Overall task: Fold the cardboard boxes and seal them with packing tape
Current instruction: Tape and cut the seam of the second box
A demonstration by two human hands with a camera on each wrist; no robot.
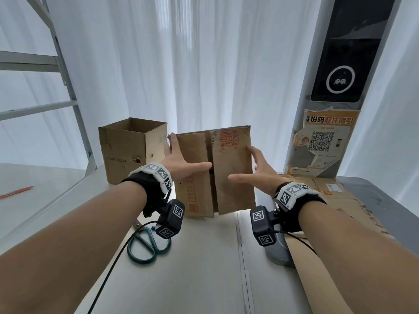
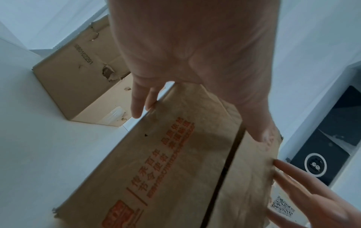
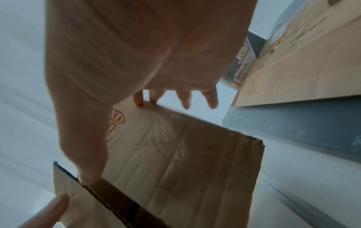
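A brown cardboard box (image 1: 231, 168) with orange print stands tilted above the white table (image 1: 204, 279), its two flaps folded together with a narrow dark seam between them. My left hand (image 1: 181, 162) lies along the box's left side with straight fingers, thumb pressing the left flap (image 2: 175, 162). My right hand (image 1: 258, 171) mirrors it on the right edge, thumb flat on the right flap (image 3: 185, 154). In the left wrist view the right hand's fingers (image 2: 304, 189) touch the far edge. No tape is visible.
An open-topped, torn cardboard box (image 1: 127, 150) stands just left of the held one. Green-handled scissors (image 1: 147, 243) lie near my left wrist. Flattened cardboard (image 1: 353, 200) covers the grey surface at right, before a pillar with a screen (image 1: 342, 64). A metal frame (image 1: 68, 87) stands at left.
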